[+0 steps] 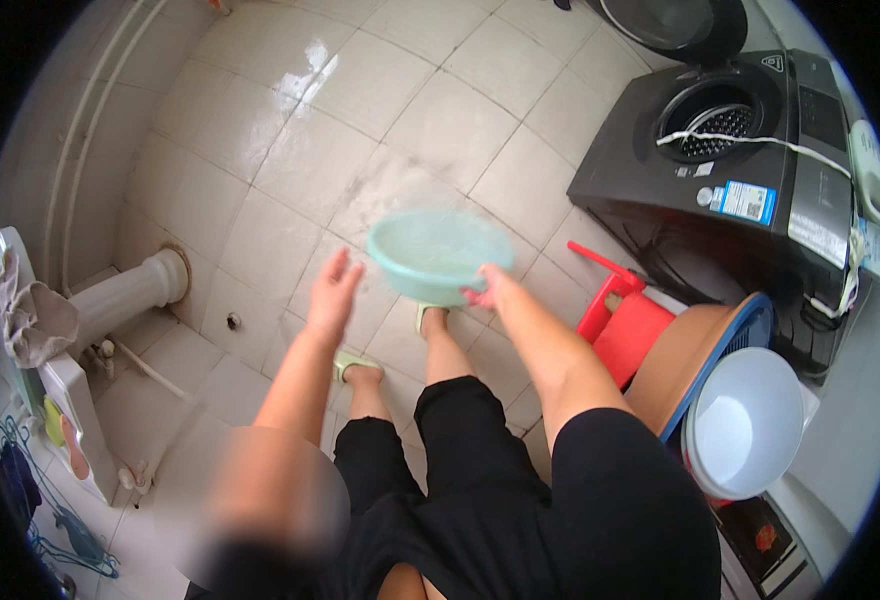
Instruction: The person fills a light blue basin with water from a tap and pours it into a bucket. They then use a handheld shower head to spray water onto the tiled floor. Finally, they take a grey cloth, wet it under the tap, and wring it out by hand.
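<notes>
I have the green basin (430,288) out in front of me, over the tiled floor (280,235), a little beyond my slippers (348,360). My right hand (488,288) pinches its near right rim, fingers curled on the edge. My left hand (332,292) is off to the left of the basin, apart from it, fingers loosely spread and holding nothing.

With one hand bearing it, I judge the basin wants a firm grip, thumb and fingers on opposite faces of the rim, and the wrist kept stiff so the far side doesn't sag or twist. My left hand could steady the left rim, which lies near. I'd keep my feet planted, as the shine on the tiles looks wet to me, and keep the rim clear of the red stool (632,340) and the washer (615,165) on my right. Whether there is water inside I can't tell; the basin is blurred.

Its mouth faces up and, I think, tips away from me, since I can see the near outer wall below the rim. The rim shows as an oval, its long axis running left to right across me, the right end slightly closer. Whether it is truly round I can't say.
</notes>
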Available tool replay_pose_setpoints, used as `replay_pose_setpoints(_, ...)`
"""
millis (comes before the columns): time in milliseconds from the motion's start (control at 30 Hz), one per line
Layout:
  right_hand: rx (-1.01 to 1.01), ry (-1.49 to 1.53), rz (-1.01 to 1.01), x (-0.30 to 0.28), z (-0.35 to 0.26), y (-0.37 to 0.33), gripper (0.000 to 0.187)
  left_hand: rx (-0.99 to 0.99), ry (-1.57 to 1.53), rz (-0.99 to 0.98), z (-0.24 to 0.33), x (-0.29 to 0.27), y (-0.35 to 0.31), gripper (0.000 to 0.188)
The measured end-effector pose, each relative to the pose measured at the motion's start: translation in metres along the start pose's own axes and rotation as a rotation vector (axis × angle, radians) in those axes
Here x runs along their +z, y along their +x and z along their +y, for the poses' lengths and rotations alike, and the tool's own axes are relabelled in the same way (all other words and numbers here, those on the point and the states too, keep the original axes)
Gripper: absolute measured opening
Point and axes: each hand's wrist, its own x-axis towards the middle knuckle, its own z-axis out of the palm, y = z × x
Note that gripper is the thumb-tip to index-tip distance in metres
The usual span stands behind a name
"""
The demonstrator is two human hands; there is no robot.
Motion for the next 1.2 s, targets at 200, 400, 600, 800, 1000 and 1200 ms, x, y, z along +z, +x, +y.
replay_pose_setpoints(200, -0.241, 0.094, 0.177, -0.007, -0.166, -0.066, 0.041, -0.149, 0.053, -0.141, -0.037, 0.041, -0.048, 0.04)
replay_pose_setpoints(400, -0.404, 0.278, 0.08, -0.055, -0.188, -0.071, 0.039, -0.346, 0.092, -0.015, -0.101, -0.005, -0.084, 0.035)
replay_pose_setpoints(600, -0.43, 0.287, -0.111, -0.061, -0.094, -0.099, 0.047, -0.459, -0.077, 0.05, -0.099, -0.023, -0.12, 0.033)
replay_pose_setpoints(800, -0.268, 0.032, -0.227, -0.056, 0.008, -0.105, 0.047, -0.475, -0.194, 0.017, -0.116, -0.038, -0.145, 0.036)
replay_pose_setpoints(1000, -0.16, -0.518, -0.185, 0.032, 0.077, -0.143, 0.043, -0.486, -0.334, 0.099, -0.158, -0.088, -0.166, 0.038)
replay_pose_setpoints(1200, -0.341, -1.05, -0.298, 0.181, 0.183, -0.151, 0.043, -0.511, -0.768, 0.324, -0.204, -0.166, -0.19, 0.059)
